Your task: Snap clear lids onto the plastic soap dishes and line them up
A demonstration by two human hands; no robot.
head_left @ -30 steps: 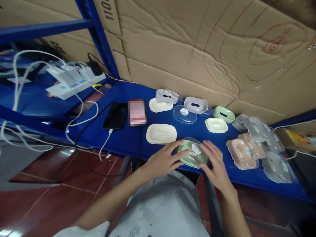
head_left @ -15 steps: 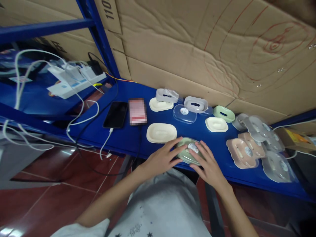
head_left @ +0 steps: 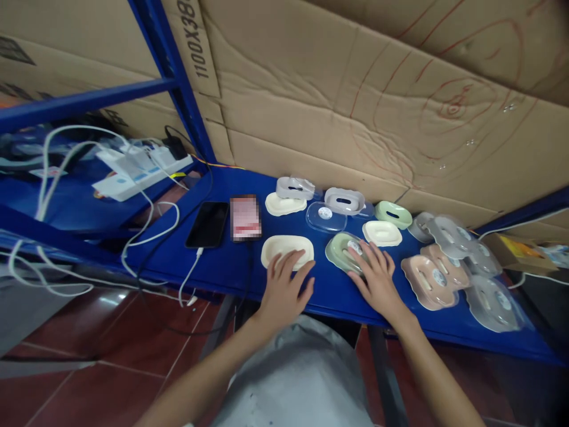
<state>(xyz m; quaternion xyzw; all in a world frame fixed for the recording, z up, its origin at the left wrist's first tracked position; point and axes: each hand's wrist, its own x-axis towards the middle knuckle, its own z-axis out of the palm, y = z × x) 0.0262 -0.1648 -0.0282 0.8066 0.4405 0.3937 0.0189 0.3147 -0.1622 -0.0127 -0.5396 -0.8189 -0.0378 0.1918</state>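
Observation:
My left hand (head_left: 287,287) hovers with fingers spread at the front of a cream soap dish base (head_left: 287,244), partly covering it; whether it touches cannot be seen. My right hand (head_left: 379,279) has its fingers and thumb on the right end of a green soap dish (head_left: 340,252) with a clear lid and a round white label. Behind these lie a clear lid (head_left: 326,218), another cream base (head_left: 382,233) and a light green holed tray (head_left: 393,214). At the back, two grey holed trays (head_left: 295,188) stand, the left one over a cream piece (head_left: 284,204).
Lidded soap dishes in pink (head_left: 429,279) and grey (head_left: 491,302) are piled at the right. A black phone (head_left: 207,224) on a white cable and a blurred-out screen (head_left: 246,217) lie left. Cardboard (head_left: 311,118) walls the back; a power strip (head_left: 142,178) sits far left.
The green soap dish has shifted back and right, away from the table's front edge, with my right hand on it. My left hand has left it and moved left to the cream base.

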